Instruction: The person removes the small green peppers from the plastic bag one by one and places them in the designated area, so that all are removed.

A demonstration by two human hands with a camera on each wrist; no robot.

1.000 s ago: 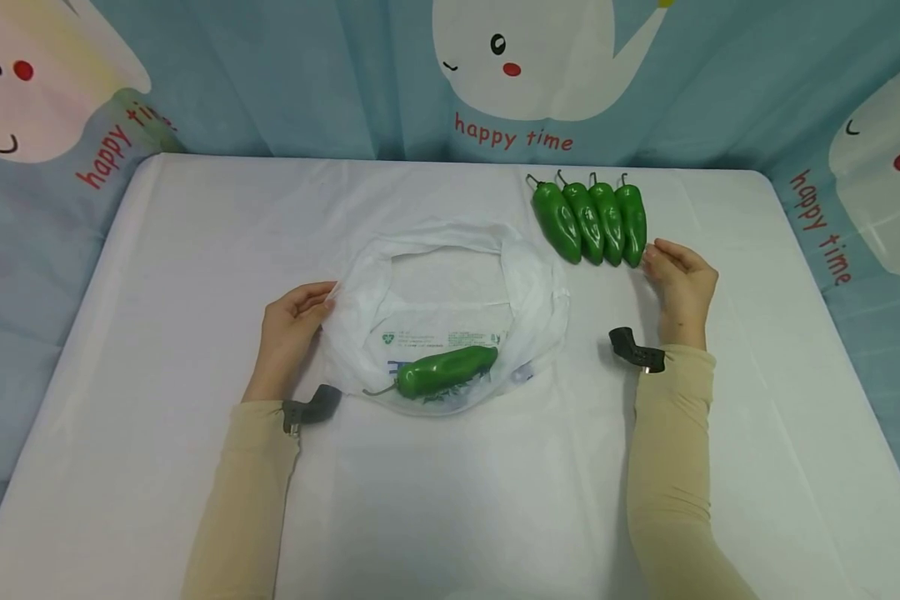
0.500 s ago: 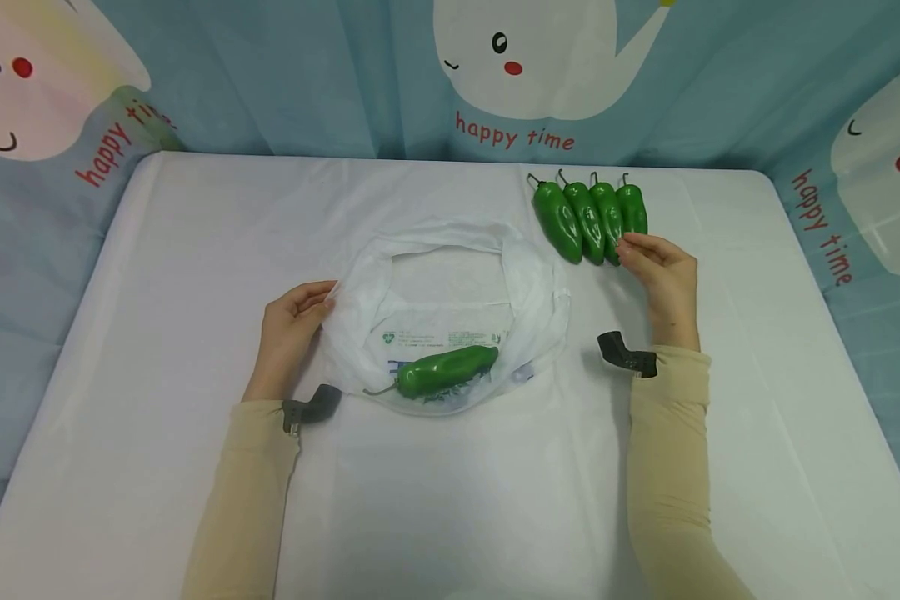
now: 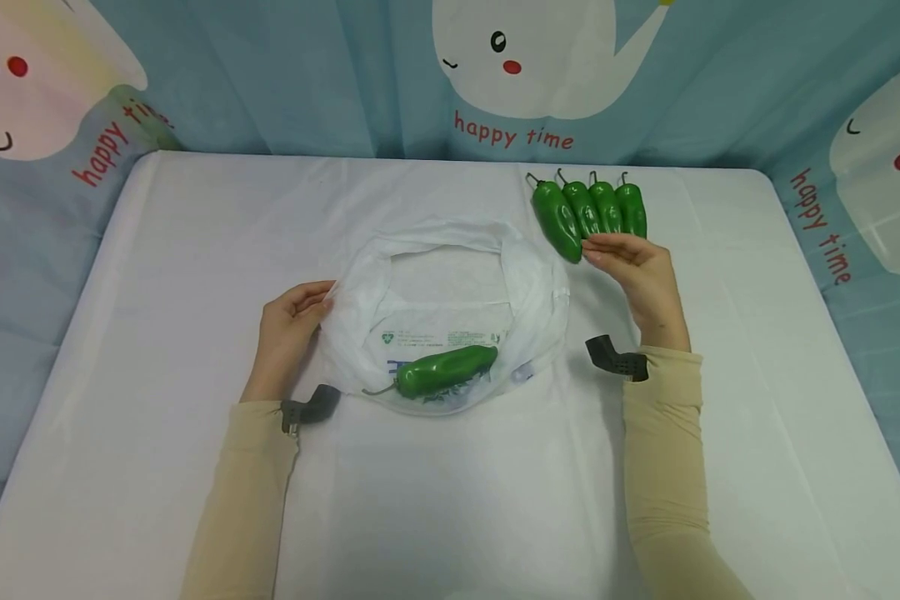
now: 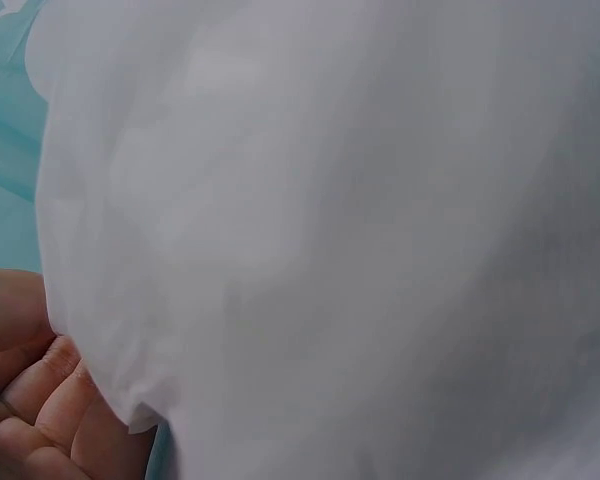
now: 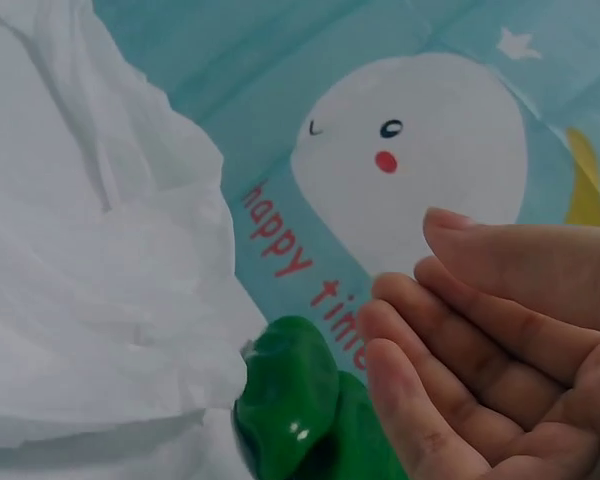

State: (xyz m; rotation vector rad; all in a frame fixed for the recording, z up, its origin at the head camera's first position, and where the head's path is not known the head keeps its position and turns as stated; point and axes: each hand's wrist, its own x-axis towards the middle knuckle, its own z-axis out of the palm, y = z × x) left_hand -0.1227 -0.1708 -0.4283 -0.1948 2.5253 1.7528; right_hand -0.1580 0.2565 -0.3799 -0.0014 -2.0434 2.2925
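Note:
A white plastic bag [image 3: 360,292] lies with its mouth spread wide. My left hand [image 3: 288,337] pinches its left edge between thumb and fingers; in the left wrist view the bag [image 4: 280,220] fills most of the picture beside the hand [image 4: 50,410]. One green pepper [image 3: 446,372] rests inside the bag's front part. Beyond the bag at right, several green peppers [image 3: 557,218] lie side by side, stems away from me. My right hand [image 3: 641,279] hovers at their near ends, fingertips close to the leftmost pepper [image 5: 290,400]. Nothing shows between its loosely bent fingers [image 5: 480,350].
A white cloth [image 3: 450,500] covers the table, whose far edge meets a blue curtain [image 3: 307,75] printed with cartoon whales. Dark camera mounts [image 3: 617,360] sit on both wrists.
My right hand has moved left along the row's near ends, from the rightmost pepper to the leftmost one. The left hand, bag and peppers stay in place.

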